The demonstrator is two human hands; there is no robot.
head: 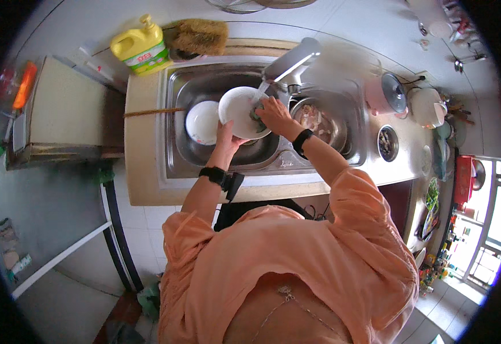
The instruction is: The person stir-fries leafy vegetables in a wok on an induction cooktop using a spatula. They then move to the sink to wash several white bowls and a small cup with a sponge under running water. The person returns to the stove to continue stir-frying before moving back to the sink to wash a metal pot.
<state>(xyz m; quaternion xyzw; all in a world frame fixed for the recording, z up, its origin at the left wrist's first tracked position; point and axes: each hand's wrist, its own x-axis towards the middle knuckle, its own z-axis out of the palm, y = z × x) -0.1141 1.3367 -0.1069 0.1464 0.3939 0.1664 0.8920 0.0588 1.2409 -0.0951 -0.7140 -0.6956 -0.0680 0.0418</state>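
Note:
Over the left basin of a double stainless-steel sink (181, 155), my left hand (229, 139) grips the near rim of a white bowl (235, 107), which is tilted. My right hand (275, 112) presses a dark green scrubbing cloth or pad (257, 116) against the bowl's inner right side. Water runs from the chrome faucet (291, 60) onto that side of the bowl. Below and to the left, a second white bowl (201, 122) rests in the basin. The palm side of my right hand is hidden.
The right basin holds a metal bowl (338, 129) with pale pieces of food, perhaps meat. A yellow detergent jug (140, 45) and a brown bristly scrubber (201, 36) stand behind the sink. To the right are a pink lidded pot (377, 94) and a small metal bowl (388, 144).

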